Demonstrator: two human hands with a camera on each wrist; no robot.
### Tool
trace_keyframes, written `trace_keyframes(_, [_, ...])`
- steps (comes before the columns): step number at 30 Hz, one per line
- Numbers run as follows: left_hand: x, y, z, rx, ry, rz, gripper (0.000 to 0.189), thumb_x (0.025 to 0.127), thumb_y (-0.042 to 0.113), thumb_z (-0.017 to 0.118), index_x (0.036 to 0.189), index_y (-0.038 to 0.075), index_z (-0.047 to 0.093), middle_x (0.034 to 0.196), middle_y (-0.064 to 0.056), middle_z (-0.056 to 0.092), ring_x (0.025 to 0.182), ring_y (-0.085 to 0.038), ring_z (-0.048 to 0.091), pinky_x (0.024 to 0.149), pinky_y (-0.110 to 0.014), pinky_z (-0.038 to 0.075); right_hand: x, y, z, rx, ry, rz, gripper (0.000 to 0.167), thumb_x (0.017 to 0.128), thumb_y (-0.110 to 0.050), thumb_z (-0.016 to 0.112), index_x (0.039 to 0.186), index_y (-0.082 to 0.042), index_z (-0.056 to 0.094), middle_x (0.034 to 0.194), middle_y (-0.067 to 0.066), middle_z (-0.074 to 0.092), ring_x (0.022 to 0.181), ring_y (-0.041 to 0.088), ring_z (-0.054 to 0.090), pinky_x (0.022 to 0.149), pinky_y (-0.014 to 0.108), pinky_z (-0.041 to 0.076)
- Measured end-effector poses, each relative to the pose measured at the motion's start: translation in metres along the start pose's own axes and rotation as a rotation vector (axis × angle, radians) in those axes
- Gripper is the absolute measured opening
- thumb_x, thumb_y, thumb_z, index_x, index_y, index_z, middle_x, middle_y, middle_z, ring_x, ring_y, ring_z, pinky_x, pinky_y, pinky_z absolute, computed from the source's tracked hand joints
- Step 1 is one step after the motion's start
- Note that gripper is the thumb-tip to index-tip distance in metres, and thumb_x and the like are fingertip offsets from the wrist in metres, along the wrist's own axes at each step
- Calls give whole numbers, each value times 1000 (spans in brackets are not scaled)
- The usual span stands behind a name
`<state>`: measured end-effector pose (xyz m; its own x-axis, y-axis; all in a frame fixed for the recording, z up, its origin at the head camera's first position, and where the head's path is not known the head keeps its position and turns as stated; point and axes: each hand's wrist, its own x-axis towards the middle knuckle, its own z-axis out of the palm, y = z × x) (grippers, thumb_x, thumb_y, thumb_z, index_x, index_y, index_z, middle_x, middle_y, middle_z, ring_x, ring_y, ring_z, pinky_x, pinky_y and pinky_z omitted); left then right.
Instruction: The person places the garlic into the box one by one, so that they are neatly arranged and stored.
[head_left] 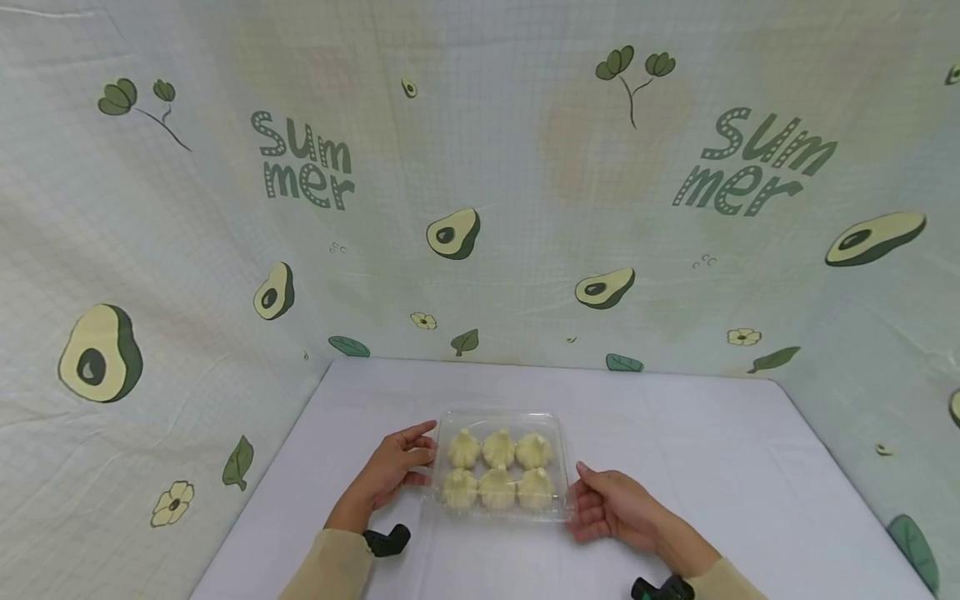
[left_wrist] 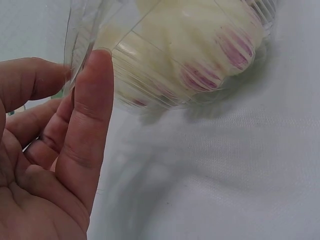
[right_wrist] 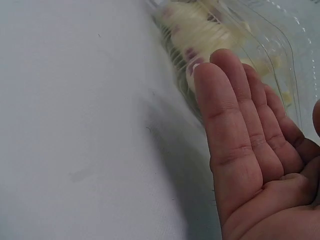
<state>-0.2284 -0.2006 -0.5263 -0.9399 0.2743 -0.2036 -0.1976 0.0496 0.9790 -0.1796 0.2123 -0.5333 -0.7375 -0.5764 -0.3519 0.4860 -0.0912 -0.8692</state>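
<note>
A clear plastic clamshell box (head_left: 495, 417) with several white garlic bulbs (head_left: 498, 450) in two rows is at the front middle of the table. Purple streaks mark the bulbs in both wrist views. At the box's left edge, my left hand (head_left: 396, 467) touches the rim with spread, fairly straight fingers (left_wrist: 90, 110). My right hand (head_left: 611, 507) lies along the lower right side, its fingers (right_wrist: 222, 115) straight and close together against the box wall. Whether the box rests flat on the table or is slightly lifted, I cannot tell.
A white cloth covers the table (head_left: 675, 442). Printed fabric walls (head_left: 510, 167) with avocados and lettering stand at the back and both sides. Black wrist devices (head_left: 387, 540) sit at both sleeve cuffs.
</note>
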Motion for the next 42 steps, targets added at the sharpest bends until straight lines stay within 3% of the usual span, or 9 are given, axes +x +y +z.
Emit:
trace_keyframes(7, [1, 0, 1, -5, 16, 2, 65, 99, 7, 69, 160, 6, 45, 119, -12, 61, 93, -18, 66, 67, -31, 62, -11, 1, 5, -2, -109, 17, 40, 114, -36, 47, 107, -3, 68, 99, 9, 79, 92, 21, 79, 84, 39, 66])
trace_keyframes(13, [2, 1, 2, 2, 22, 3, 65, 99, 8, 69, 160, 6, 45, 119, -11, 61, 93, -18, 66, 67, -31, 62, -17, 2, 9, 7, -181, 6, 35, 112, -20, 50, 118, 8, 69, 101, 8, 80, 95, 19, 79, 82, 35, 65])
trace_keyframes(20, [0, 2, 3, 8, 25, -2, 64, 100, 8, 69, 160, 6, 45, 120, -11, 62, 94, -18, 67, 68, -31, 62, -19, 3, 18, -3, -115, 1, 37, 109, -19, 54, 119, 14, 68, 99, 8, 80, 93, 20, 80, 80, 35, 66])
trace_keyframes(31, [-10, 6, 10, 69, 103, -60, 62, 102, 17, 67, 159, 6, 46, 132, -19, 65, 99, -21, 65, 75, -36, 63, -18, 5, 27, -19, -35, 9, 34, 105, -19, 58, 114, 13, 69, 94, 8, 79, 90, 21, 80, 80, 36, 66])
trace_keyframes(42, [-36, 0, 9, 53, 24, -105, 65, 104, 23, 66, 161, 4, 41, 131, -18, 64, 99, -21, 66, 76, -35, 63, -18, 7, 29, -32, 5, 6, 33, 104, -18, 59, 112, 12, 69, 93, 8, 78, 88, 21, 80, 79, 37, 66])
